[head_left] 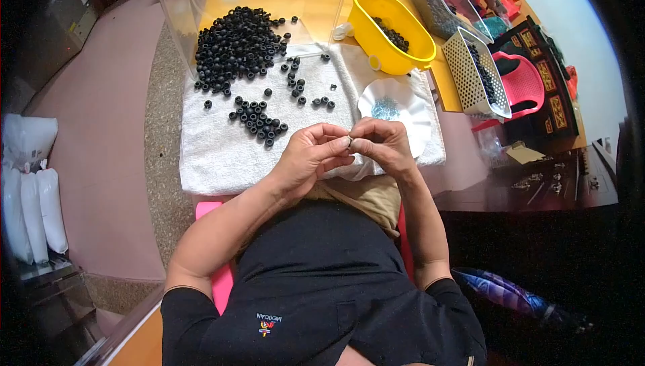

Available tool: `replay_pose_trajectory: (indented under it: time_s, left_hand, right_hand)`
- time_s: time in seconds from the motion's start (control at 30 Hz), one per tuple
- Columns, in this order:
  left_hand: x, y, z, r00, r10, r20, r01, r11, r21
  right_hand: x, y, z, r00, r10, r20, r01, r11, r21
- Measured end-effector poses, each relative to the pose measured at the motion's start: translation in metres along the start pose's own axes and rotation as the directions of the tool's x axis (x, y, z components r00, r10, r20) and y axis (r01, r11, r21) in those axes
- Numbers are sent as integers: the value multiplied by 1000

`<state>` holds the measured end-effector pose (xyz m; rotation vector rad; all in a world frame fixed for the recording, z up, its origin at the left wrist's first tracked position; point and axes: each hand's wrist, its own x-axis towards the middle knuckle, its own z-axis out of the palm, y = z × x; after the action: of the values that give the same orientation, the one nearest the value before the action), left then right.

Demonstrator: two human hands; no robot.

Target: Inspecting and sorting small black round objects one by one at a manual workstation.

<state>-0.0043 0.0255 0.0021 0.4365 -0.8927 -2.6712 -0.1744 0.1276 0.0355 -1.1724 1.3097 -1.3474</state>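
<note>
Black beads (238, 50) lie at ten o'clock on a towel (222, 171), probably against rolling; I see left hand (306, 157) and right hand (388, 149) pinched closed, perhaps steadying a tiny, unclear piece (349, 140).

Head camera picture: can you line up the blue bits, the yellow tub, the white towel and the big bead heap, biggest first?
1. White towel
2. Yellow tub and big bead heap: too alike to rank
3. Blue bits
</note>
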Motion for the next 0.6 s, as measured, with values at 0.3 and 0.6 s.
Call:
replay_pose_trajectory:
  time_s: [0.3,0.6]
  left_hand:
    - [1,-2,-1,999,-26,26,27,999,-38]
    - [1,5,0,1000,-1,11,2,999,-40]
  right_hand:
    - [-4,7,-8,996,-82,24,85,984,-158]
    - [-6,12,22,878,-474,-70,372,766,-524]
